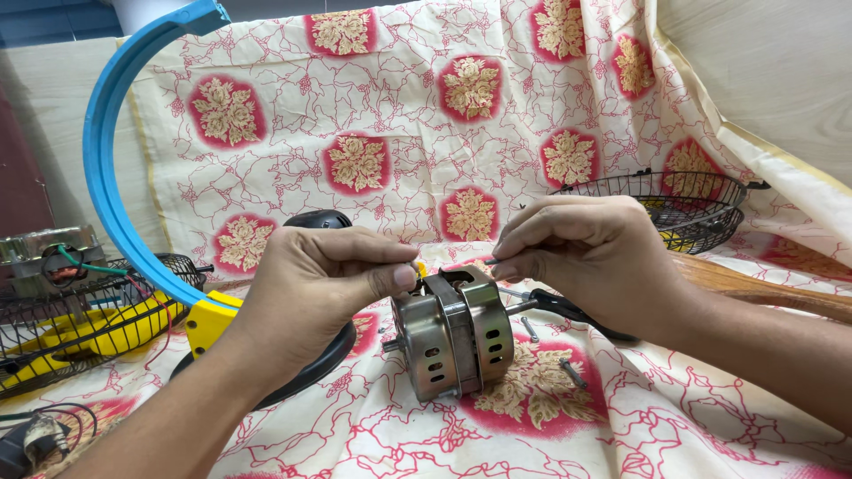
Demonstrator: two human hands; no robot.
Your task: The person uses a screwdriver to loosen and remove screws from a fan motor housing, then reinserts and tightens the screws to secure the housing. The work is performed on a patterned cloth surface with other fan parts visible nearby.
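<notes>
A metal fan motor (453,335) with slotted casing stands on a floral cloth (399,124). My left hand (311,284) pinches a small yellow piece (421,266) just above the motor's top left. My right hand (586,253) pinches a thin wire or pin at the motor's top right; its fingertips are closed and what they hold is mostly hidden.
A blue curved fan ring (111,142) with a yellow end (209,321) arcs at the left. Beside it is a black round part (319,355). Wire fan guards sit at the left (71,328) and back right (692,208). Screws (572,372) and black-handled pliers (568,310) lie by the motor.
</notes>
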